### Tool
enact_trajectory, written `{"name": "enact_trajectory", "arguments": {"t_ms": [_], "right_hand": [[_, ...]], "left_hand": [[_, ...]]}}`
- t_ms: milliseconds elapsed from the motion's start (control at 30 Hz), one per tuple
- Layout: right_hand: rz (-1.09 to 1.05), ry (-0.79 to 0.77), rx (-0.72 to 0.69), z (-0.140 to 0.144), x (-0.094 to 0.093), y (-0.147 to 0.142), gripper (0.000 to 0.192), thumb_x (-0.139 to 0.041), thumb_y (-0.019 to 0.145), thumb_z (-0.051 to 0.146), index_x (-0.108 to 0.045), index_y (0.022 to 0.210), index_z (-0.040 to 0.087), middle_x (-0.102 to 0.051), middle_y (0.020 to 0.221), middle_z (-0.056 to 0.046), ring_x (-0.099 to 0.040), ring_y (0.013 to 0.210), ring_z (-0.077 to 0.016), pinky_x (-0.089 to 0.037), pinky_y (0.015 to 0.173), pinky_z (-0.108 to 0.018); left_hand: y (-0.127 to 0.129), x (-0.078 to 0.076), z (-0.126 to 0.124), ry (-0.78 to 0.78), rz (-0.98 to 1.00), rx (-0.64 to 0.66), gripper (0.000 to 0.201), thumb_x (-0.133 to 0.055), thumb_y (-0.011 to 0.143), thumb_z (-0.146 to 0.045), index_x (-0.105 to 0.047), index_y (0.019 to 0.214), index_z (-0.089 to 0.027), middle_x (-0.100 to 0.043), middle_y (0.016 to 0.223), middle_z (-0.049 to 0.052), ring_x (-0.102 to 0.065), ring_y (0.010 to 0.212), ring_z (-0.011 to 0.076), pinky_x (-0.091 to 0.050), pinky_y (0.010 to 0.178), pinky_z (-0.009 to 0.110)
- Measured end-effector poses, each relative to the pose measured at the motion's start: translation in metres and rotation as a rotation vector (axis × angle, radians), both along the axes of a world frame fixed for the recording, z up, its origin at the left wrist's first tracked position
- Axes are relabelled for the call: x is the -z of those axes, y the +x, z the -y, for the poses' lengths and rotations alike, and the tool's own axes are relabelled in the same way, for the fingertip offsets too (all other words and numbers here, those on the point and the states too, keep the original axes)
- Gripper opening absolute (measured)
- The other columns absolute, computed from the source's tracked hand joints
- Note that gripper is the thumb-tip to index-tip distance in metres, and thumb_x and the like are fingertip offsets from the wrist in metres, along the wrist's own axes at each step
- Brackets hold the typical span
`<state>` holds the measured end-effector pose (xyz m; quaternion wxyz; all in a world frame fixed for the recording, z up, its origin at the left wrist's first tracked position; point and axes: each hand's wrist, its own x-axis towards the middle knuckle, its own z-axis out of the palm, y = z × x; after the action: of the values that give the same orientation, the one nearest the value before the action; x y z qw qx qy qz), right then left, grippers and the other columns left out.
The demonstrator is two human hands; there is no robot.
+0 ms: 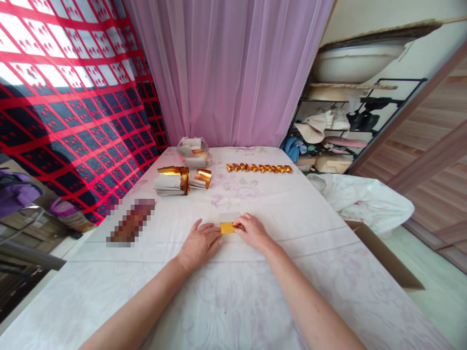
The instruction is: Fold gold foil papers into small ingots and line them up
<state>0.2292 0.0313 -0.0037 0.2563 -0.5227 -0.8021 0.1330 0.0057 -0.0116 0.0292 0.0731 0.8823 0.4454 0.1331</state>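
A small sheet of gold foil paper (227,227) lies on the tablecloth between my hands, with a pale strip along its far side. My left hand (201,243) rests flat, fingers stretched out, its fingertips at the paper's left end. At the right end, the thumb and fingers of my right hand (253,232) pinch the paper, covering that edge. Farther off stands a thick stack of foil paper (171,183), grey on its cut edges and gold on top. Beside it sits a smaller foil bundle (202,178). Folded gold pieces (259,168) form a row at the back right.
A clear plastic bag (192,151) with more paper is at the table's back left. A blurred-out item (131,222) lies near the left edge. Right of the table are a cardboard box (385,255), a white plastic bag (365,199) and a loaded rack (339,121).
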Motion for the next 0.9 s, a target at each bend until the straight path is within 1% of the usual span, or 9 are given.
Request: {"name": "enact_trajectory", "arguments": {"t_ms": [33,67,167,267,333,433,600,733,900], "right_hand": [[-0.004,-0.005,-0.002,0.0,0.0,0.001,0.014,-0.069,0.077,0.012,-0.069,0.087,0.022,-0.064,0.089,-0.002,-0.062,0.082,-0.0168,-0.047,0.077,-0.029],[-0.01,-0.007,-0.005,0.001,0.001,0.001,0.014,-0.069,0.077,0.013,-0.069,0.088,0.022,-0.064,0.089,-0.003,-0.062,0.083,-0.0171,-0.047,0.078,-0.029],[-0.044,0.021,-0.014,0.006,0.002,0.002,0.014,-0.067,0.079,0.013,-0.068,0.089,0.023,-0.064,0.09,-0.003,-0.061,0.087,-0.0183,-0.046,0.081,-0.031],[-0.087,0.071,-0.015,0.012,0.003,0.002,0.016,-0.064,0.08,0.011,-0.066,0.091,0.023,-0.064,0.094,-0.003,-0.06,0.089,-0.0187,-0.046,0.082,-0.032],[-0.09,0.075,-0.014,0.015,0.003,0.001,0.016,-0.063,0.081,0.011,-0.065,0.091,0.023,-0.064,0.095,-0.004,-0.059,0.089,-0.019,-0.046,0.082,-0.033],[-0.097,0.062,-0.002,0.017,0.001,0.001,0.016,-0.062,0.08,0.011,-0.064,0.089,0.024,-0.064,0.095,-0.003,-0.059,0.089,-0.0196,-0.046,0.082,-0.034],[-0.11,0.047,0.003,0.018,-0.003,0.001,0.014,-0.061,0.079,0.011,-0.063,0.087,0.023,-0.064,0.093,-0.004,-0.058,0.087,-0.0203,-0.046,0.082,-0.036],[-0.118,0.054,-0.001,0.019,-0.007,0.0,0.013,-0.057,0.082,0.012,-0.063,0.086,0.023,-0.064,0.093,-0.005,-0.059,0.087,-0.0203,-0.047,0.08,-0.035],[-0.145,0.117,-0.041,0.026,-0.015,-0.002,0.013,-0.053,0.088,0.016,-0.064,0.084,0.023,-0.066,0.091,-0.005,-0.06,0.087,-0.019,-0.046,0.08,-0.032]], "left_hand": [[0.002,0.002,-0.001,0.01,-0.004,0.008,0.031,-0.046,0.096,-0.032,-0.068,0.117,-0.026,-0.067,0.126,0.004,-0.054,0.126,0.0241,-0.024,0.115,0.053],[0.004,0.004,-0.001,0.018,-0.008,0.02,0.034,-0.046,0.096,-0.035,-0.065,0.122,-0.025,-0.064,0.131,0.005,-0.051,0.129,0.0248,-0.024,0.115,0.053],[0.011,0.012,-0.001,0.041,-0.021,0.072,0.048,-0.044,0.097,-0.047,-0.054,0.136,-0.023,-0.056,0.141,0.008,-0.044,0.135,0.0255,-0.021,0.117,0.052],[0.014,0.018,0.0,0.05,-0.036,0.075,0.05,-0.04,0.097,-0.051,-0.053,0.137,-0.024,-0.058,0.139,0.007,-0.042,0.137,0.0261,-0.013,0.119,0.054],[0.012,0.021,0.001,0.063,-0.05,0.072,0.052,-0.04,0.097,-0.053,-0.052,0.138,-0.024,-0.058,0.138,0.008,-0.035,0.141,0.0295,-0.007,0.118,0.058],[0.009,0.022,0.002,0.072,-0.059,0.075,0.052,-0.04,0.098,-0.053,-0.051,0.14,-0.024,-0.057,0.14,0.007,-0.031,0.143,0.0314,-0.004,0.118,0.061],[0.006,0.025,0.003,0.063,-0.072,0.083,0.054,-0.041,0.097,-0.055,-0.048,0.142,-0.026,-0.053,0.144,0.005,-0.03,0.143,0.0327,-0.006,0.117,0.062],[0.007,0.026,0.005,0.086,-0.079,0.053,0.05,-0.045,0.096,-0.052,-0.052,0.139,-0.027,-0.048,0.148,0.006,-0.031,0.142,0.0349,-0.011,0.116,0.063],[0.007,0.025,0.004,0.066,-0.067,0.04,0.049,-0.045,0.096,-0.051,-0.052,0.139,-0.027,-0.049,0.147,0.006,-0.032,0.141,0.035,-0.015,0.115,0.062]]}}
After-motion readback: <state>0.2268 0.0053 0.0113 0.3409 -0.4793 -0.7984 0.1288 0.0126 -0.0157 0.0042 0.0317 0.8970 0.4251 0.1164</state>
